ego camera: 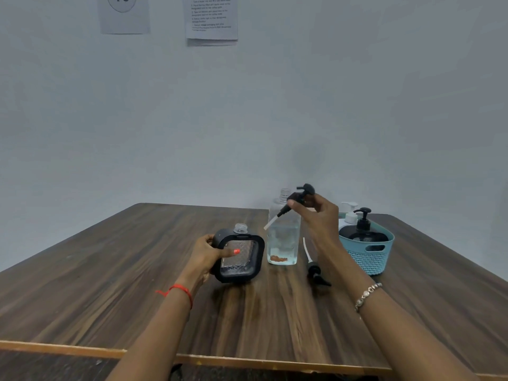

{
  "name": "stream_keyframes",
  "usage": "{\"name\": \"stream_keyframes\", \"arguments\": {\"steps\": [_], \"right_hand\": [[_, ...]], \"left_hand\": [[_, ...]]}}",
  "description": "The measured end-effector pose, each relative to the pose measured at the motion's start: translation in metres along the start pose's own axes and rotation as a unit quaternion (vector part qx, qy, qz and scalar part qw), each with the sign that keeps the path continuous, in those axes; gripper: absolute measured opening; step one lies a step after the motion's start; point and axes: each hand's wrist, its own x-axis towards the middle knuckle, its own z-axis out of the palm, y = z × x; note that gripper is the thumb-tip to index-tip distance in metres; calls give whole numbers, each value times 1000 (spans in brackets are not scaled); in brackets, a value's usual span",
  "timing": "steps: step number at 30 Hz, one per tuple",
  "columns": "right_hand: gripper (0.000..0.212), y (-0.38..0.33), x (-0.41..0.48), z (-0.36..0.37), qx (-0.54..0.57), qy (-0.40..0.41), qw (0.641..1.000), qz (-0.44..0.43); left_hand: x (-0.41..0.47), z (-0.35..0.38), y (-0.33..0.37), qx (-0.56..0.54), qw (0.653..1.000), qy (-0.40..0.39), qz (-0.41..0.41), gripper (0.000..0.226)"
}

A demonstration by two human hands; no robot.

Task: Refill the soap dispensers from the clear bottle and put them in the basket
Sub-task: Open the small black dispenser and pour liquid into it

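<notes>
Left hand (204,253): grips dark dispenser (239,257), tilted, neck open, lower centre.
Right hand (319,218): pinches pump (298,198), tube dangling, right of centre.
Fill level: unclear, possibly low.
Advice: stand dispenser upright on bench (137,270); feed tube straight into neck.

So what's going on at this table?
A person is refilling soap dispensers. The left hand grips a black-framed dispenser, tilted, with its neck open. The right hand holds a black pump head in the air. The uncapped clear bottle stands between them, partly full. A second pump lies on the table. A black pump bottle and a white pump bottle sit in the blue basket.
</notes>
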Motion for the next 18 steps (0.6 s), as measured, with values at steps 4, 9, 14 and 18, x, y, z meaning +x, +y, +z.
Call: {"name": "stream_keyframes", "arguments": {"steps": [4, 9, 14, 18], "right_hand": [[31, 24, -23, -23, -75, -187, 979, 5], [33, 62, -49, -40, -248, -351, 897, -100], [48, 84, -40, -48, -370, -445, 804, -138], [56, 88, -28, -55, -402, -504, 755, -121]], "left_hand": [[3, 1, -1, -52, 998, 37, 7, 49], [6, 5, 0, -60, 997, 39, 16, 45], [12, 7, -1, -63, 997, 37, 15, 51], [17, 7, -4, -57, 997, 41, 19, 49]]}}
